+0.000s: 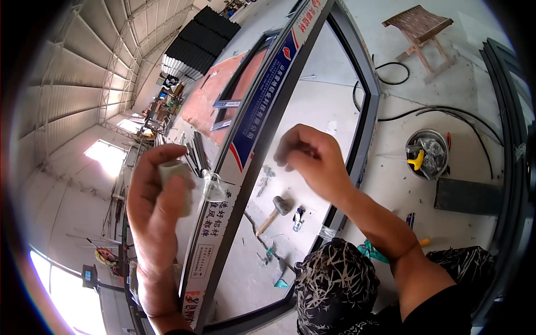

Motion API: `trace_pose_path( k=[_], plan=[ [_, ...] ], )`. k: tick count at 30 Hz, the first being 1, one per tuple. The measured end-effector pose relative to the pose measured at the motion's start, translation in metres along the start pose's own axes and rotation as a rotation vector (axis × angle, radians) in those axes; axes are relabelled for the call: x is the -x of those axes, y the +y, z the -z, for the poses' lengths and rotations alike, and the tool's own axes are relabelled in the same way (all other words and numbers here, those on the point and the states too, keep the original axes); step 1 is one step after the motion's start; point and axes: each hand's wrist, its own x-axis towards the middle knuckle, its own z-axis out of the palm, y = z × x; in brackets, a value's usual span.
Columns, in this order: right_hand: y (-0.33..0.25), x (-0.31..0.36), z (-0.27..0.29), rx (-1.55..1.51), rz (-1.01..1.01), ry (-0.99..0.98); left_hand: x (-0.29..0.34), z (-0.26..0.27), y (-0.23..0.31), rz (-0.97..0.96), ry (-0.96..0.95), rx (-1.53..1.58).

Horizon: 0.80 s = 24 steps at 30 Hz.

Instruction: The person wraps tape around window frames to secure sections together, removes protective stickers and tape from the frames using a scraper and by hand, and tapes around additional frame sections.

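Observation:
My left hand [152,209] is closed around a roll of clear tape [176,174]. From the roll a loose, crumpled strip of clear tape [215,187] reaches over the near-left side of a large grey window frame [259,111], which is covered with printed protective film. My right hand [314,159] hovers over the frame's opening, apart from the strip. Its fingers are curled in toward the thumb; the fingertips are blurred, and anything between them is hidden. A wooden-handled mallet [281,205] lies on the floor within the opening, below my right hand.
At right stand a metal bowl [409,146] with a yellow-handled tool [416,161], a dark box [468,196] and a folding stool [417,24]. Black cable [446,108] crosses the floor. Dark profiles [509,145] line the right edge. A smaller frame [222,104] lies far left on reddish board.

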Motion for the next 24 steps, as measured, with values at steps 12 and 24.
trace_pose_path(
  k=[12, 24],
  plan=[
    [0.075, -0.019, -0.058, -0.150, -0.392, -0.411, -0.028, 0.016, -0.030, 0.114, 0.200, -0.129],
    [0.054, -0.011, 0.031, 0.254, -0.390, -0.508, -0.053, 0.051, -0.072, 0.028, 0.251, -0.132]
  ],
)
